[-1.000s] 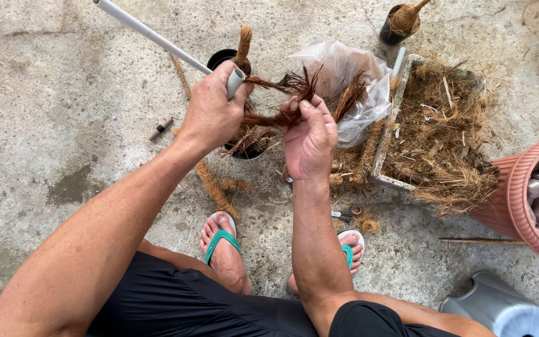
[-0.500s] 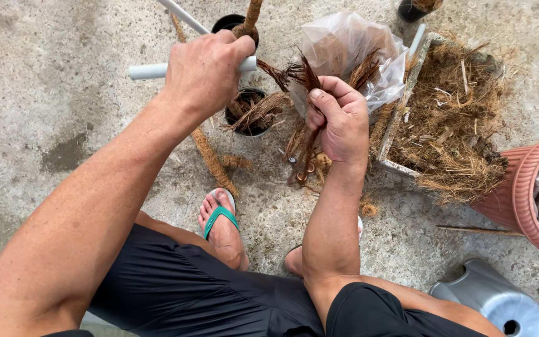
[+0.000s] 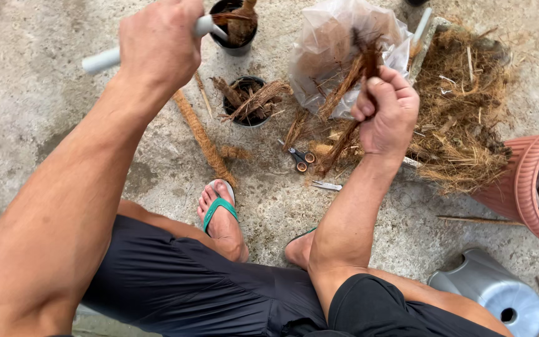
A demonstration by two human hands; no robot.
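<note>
My left hand (image 3: 157, 47) grips a white plastic pipe (image 3: 104, 59) and holds it raised at the upper left, above the ground. My right hand (image 3: 385, 109) is closed around a bunch of brown coconut husk strips (image 3: 344, 93) that hang down in front of a clear plastic bag (image 3: 332, 43). Between the hands, a small black pot (image 3: 244, 103) stuffed with husk pieces stands on the concrete. A second black pot (image 3: 235, 25) with a husk chunk stands behind it.
Small scissors (image 3: 299, 159) and a metal blade (image 3: 327, 185) lie on the concrete near my feet in green sandals (image 3: 219, 209). A heap of loose fibre (image 3: 469, 106) lies right, beside a pink basket (image 3: 525, 181) of bagged items. A grey stool (image 3: 491, 290) stands lower right.
Both hands have lifted away from the small black pot. The left hand has raised the pipe up and leftward; the right has pulled the husk bunch up and to the right.
</note>
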